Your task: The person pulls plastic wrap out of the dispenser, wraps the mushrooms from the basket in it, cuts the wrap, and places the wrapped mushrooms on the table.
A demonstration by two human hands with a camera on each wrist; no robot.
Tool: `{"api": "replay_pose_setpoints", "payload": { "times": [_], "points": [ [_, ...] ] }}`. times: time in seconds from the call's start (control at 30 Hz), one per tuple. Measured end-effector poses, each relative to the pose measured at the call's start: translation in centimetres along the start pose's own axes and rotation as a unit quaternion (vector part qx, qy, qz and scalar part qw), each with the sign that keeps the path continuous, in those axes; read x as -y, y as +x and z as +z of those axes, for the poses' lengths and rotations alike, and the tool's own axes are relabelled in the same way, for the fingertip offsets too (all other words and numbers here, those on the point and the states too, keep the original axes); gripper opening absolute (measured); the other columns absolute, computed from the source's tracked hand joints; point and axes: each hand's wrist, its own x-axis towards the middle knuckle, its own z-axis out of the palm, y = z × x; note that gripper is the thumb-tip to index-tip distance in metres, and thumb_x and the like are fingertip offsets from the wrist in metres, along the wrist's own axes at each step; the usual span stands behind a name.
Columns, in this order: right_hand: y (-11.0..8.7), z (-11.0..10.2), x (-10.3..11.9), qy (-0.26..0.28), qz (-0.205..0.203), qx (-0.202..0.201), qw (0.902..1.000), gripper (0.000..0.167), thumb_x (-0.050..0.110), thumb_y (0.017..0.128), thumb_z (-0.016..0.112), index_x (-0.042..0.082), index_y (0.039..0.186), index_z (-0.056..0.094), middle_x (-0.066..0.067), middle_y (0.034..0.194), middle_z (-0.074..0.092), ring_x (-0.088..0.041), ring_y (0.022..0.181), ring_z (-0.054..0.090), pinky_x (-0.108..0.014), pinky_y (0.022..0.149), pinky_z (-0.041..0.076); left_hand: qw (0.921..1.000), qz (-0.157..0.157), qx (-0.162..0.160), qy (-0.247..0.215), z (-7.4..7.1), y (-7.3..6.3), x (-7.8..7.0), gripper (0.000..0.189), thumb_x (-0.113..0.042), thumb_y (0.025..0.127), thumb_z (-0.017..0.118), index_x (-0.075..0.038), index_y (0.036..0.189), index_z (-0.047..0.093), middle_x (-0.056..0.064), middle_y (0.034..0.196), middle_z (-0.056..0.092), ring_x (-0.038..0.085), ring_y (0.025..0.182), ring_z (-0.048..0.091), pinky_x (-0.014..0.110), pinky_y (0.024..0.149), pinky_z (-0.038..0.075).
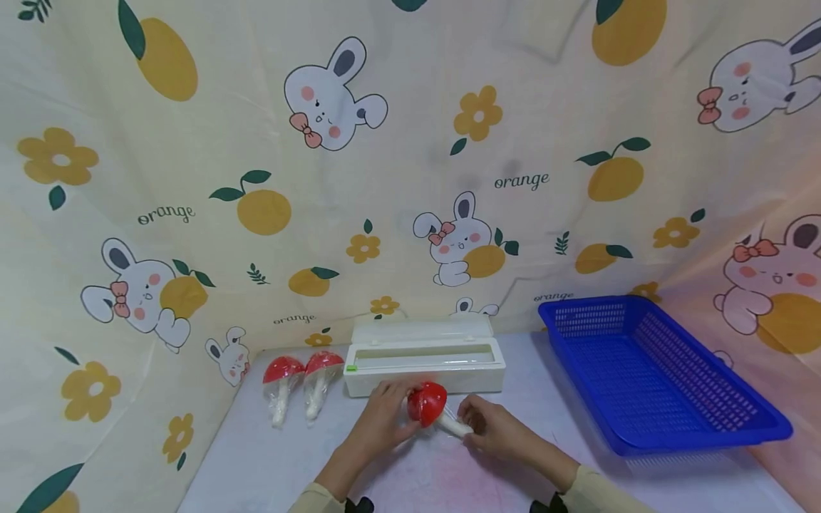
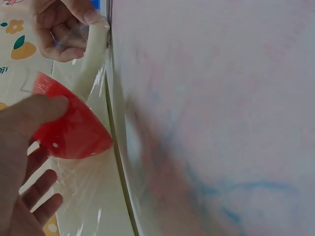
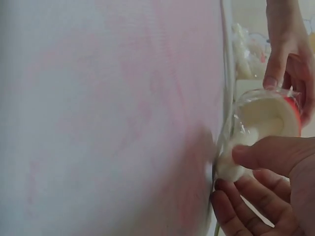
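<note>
A toy mushroom (image 1: 428,403) with a red cap and pale stem lies tilted between my hands, clear film around it. My left hand (image 1: 386,415) holds the red cap, its thumb on the cap in the left wrist view. At the stem's end my right hand (image 1: 497,426) pinches the stem (image 3: 231,160) and its film between thumb and fingers. Just behind the hands stands a white cling film dispenser (image 1: 423,382), its lid (image 1: 420,329) raised. Two more film-wrapped toy mushrooms, a left one (image 1: 279,388) and a right one (image 1: 319,385), lie left of the dispenser.
A blue plastic basket (image 1: 705,436) stands on the right side of the white table (image 1: 244,470). Behind the table hangs a cream cloth (image 1: 398,164) printed with rabbits and oranges. Pink and blue stains mark the tabletop.
</note>
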Motion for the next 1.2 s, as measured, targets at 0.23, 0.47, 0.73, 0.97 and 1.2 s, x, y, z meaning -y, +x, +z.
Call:
{"api": "replay_pose_setpoints", "payload": {
  "times": [0.23,0.47,0.73,0.97,1.2],
  "points": [
    [-0.3,-0.1,-0.2,0.015,-0.005,-0.021,0.9996,0.039,-0.003,0.088,0.080,0.006,0.117,0.055,-0.005,0.105,0.073,-0.006,0.086,0.062,-0.027,0.074,0.057,0.9987,0.028,-0.041,0.015,-0.1,0.3,-0.2,0.068,-0.035,0.084,0.092,-0.022,0.142,0.058,-0.009,0.132,0.065,0.016,0.129,0.054,0.044,0.109,0.052],
    [-0.9,-0.1,0.0,0.037,-0.015,-0.063,0.9972,0.023,0.005,0.096,0.078,0.010,0.110,0.061,0.004,0.099,0.071,-0.005,0.087,0.064,-0.025,0.074,0.055,0.9976,0.013,-0.064,-0.025,-0.5,0.4,-0.5,0.057,-0.033,0.087,0.088,-0.022,0.137,0.063,-0.009,0.124,0.069,0.015,0.120,0.061,0.041,0.105,0.056],
    [-1.3,0.2,1.0,0.062,0.018,-0.106,0.9922,0.017,0.008,0.097,0.077,0.011,0.105,0.063,0.001,0.096,0.072,-0.007,0.080,0.066,-0.025,0.070,0.056,0.9945,-0.005,-0.082,-0.066,-0.7,0.6,-0.8,0.045,-0.031,0.090,0.086,-0.018,0.129,0.068,-0.007,0.118,0.072,0.014,0.111,0.061,0.036,0.096,0.058],
    [-1.0,0.8,1.3,0.012,-0.098,-0.252,0.9625,0.021,-0.005,0.095,0.076,0.008,0.104,0.062,0.000,0.097,0.066,-0.007,0.081,0.064,-0.026,0.066,0.057,0.9868,-0.063,-0.068,-0.133,-1.2,0.7,-1.1,0.039,-0.032,0.095,0.081,-0.019,0.129,0.067,-0.006,0.116,0.070,0.019,0.113,0.061,0.045,0.096,0.059],
    [-0.8,0.4,1.9,-0.106,-0.240,-0.327,0.9080,0.029,-0.008,0.089,0.070,0.005,0.114,0.066,-0.003,0.114,0.062,-0.017,0.104,0.057,-0.024,0.088,0.048,0.9825,-0.099,-0.061,-0.145,-1.3,1.2,-0.7,0.037,-0.037,0.096,0.080,-0.021,0.127,0.068,-0.007,0.112,0.070,0.017,0.109,0.061,0.039,0.093,0.060]
  ]
}}
